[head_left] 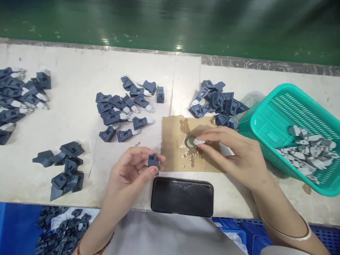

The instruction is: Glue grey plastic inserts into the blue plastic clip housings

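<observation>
My left hand (132,170) pinches a dark blue-grey plastic part (153,161) between thumb and fingers, its hollow side partly showing. Over a brown cardboard sheet (170,141), my right hand (233,152) grips a small light-grey piece (199,142) by the fingertips. That piece is at the right rim of a small round cap (190,142) holding liquid; whether it touches the liquid I cannot tell. Wet drops and stains surround the cap. A black phone (182,197) lies just below the cardboard.
A green basket (268,131) of light-grey pieces (313,148) stands at right. Blue-grey parts lie in a back pile (220,101) and a left front pile (70,164). Parts with light tips form a middle group (117,109) and a far-left group (18,92). Blue bins (16,230) sit below.
</observation>
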`<move>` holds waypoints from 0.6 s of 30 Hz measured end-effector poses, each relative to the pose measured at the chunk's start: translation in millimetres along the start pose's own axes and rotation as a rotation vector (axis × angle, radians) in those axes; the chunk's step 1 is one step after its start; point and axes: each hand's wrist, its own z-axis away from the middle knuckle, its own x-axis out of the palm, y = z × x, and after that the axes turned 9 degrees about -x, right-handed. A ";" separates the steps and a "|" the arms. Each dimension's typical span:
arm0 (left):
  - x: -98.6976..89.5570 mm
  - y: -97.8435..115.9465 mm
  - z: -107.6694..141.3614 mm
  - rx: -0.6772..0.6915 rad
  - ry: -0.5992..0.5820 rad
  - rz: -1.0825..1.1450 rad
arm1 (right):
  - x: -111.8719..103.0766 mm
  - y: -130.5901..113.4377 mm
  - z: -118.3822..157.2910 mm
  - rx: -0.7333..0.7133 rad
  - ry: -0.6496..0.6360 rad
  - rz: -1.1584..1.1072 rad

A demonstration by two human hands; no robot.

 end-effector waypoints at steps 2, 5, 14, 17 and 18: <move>1.3 -2.4 -4.9 0.014 -0.020 -0.021 | 0.1 -0.5 -0.7 0.002 0.012 -0.004; 1.3 -5.6 -11.1 0.026 -0.059 -0.103 | -0.4 -1.0 -1.2 0.004 0.021 -0.003; 14.0 -12.1 -18.4 0.090 -0.103 -0.248 | -3.8 1.0 0.4 -0.040 -0.059 0.026; 20.3 -14.6 -21.4 0.133 -0.117 -0.304 | -1.4 -0.8 -0.9 -0.065 -0.078 0.054; 21.8 -15.5 -23.0 0.153 -0.120 -0.320 | -0.7 -1.4 -1.3 -0.075 -0.083 0.064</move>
